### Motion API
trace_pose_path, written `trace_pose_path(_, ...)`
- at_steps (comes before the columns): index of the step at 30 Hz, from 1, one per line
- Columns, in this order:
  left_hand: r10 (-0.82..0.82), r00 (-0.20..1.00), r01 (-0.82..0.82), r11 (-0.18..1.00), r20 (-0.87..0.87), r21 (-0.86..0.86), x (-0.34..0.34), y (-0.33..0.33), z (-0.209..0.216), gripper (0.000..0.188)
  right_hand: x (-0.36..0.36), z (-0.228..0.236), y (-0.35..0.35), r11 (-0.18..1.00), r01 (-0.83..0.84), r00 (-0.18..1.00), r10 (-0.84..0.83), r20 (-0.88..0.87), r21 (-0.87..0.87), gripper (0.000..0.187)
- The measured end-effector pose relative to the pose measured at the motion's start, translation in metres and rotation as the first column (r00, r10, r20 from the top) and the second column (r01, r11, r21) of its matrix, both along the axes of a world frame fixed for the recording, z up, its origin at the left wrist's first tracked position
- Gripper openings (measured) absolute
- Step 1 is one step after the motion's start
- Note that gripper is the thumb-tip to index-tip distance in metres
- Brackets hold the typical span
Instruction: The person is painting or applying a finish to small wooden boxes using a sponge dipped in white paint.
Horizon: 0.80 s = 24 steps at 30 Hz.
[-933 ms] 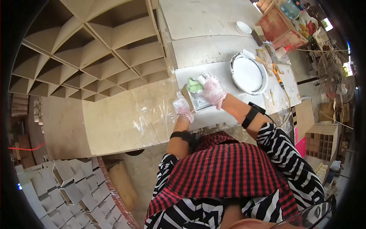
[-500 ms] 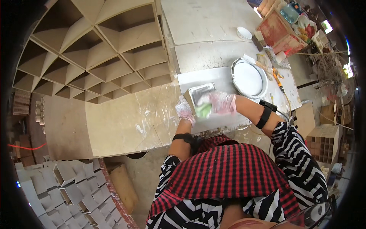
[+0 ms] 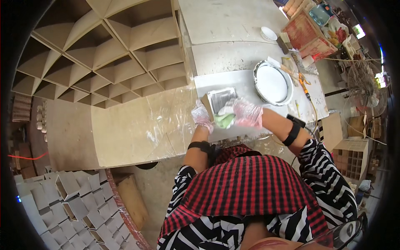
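A small rectangular box [image 3: 223,99] lies on the white board, its upper face streaked grey and white. My left hand [image 3: 202,115], in a thin paint-smeared glove, grips the box along its left side. In my right hand [image 3: 245,113], gloved the same way, is a light green sponge [image 3: 224,121], held at the lower right corner of the box. Just beyond my right hand stands a round tub of white paint [image 3: 273,83], its rim coated with paint. How the fingers wrap the sponge is partly hidden.
A big compartmented board rack [image 3: 112,50] fills the back left of the table. Right of the tub lie an orange-handled tool [image 3: 305,86] and a cable. A white bowl [image 3: 268,33] and a reddish crate [image 3: 303,35] stand farther back. Stacked grey boxes [image 3: 79,204] are at lower left.
My right hand with the sponge has shifted slightly down and right, showing more of the box's streaked face. My left hand stays on the box.
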<state>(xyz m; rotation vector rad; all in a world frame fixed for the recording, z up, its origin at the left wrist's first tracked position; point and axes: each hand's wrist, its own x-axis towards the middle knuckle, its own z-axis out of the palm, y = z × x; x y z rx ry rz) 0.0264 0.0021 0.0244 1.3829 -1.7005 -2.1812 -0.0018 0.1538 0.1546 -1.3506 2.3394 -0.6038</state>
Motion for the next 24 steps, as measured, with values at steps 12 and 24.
trace_pose_path(12, 0.016, 0.999, -0.009, 0.990, -0.049, 0.143, -0.005, -0.001, -0.028, 0.053, 0.007, -0.009, 0.004, 0.962, 0.169, 0.986, -0.163, -0.044, 0.215, 0.044)
trace_pose_path(24, -0.010, 1.000, 0.008, 0.998, -0.026, -0.061, -0.003, 0.000, -0.016, 0.056, -0.002, -0.023, -0.003, 0.982, 0.183, 0.983, -0.183, -0.011, -0.053, 0.049)
